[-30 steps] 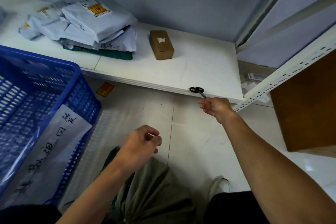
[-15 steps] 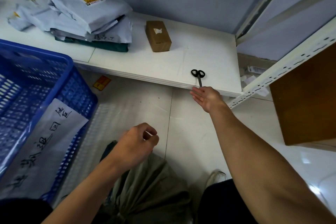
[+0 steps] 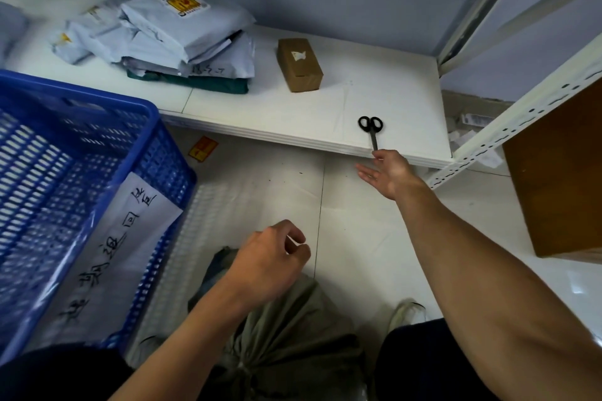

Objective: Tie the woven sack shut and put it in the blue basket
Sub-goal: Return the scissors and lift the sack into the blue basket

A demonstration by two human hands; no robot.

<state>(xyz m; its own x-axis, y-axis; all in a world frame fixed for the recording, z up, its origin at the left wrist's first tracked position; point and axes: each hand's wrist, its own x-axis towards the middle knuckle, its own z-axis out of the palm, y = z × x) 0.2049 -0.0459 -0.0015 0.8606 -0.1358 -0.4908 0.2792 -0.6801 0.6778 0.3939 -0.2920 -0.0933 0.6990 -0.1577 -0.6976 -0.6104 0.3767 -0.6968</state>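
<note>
Sack [image 3: 286, 332] under curled, empty L hand [image 3: 270, 257]; R hand [image 3: 387, 171] open by scissors [image 3: 371, 130].

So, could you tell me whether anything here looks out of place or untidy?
Two things: an orange label lies loose on the floor beside the blue basket, and paper scraps litter the floor behind the shelf upright. The mailer bags are piled unevenly.

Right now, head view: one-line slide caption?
Right hand open just below the scissors on the white shelf; left hand curled over the olive sack, blue basket alongside.
</note>
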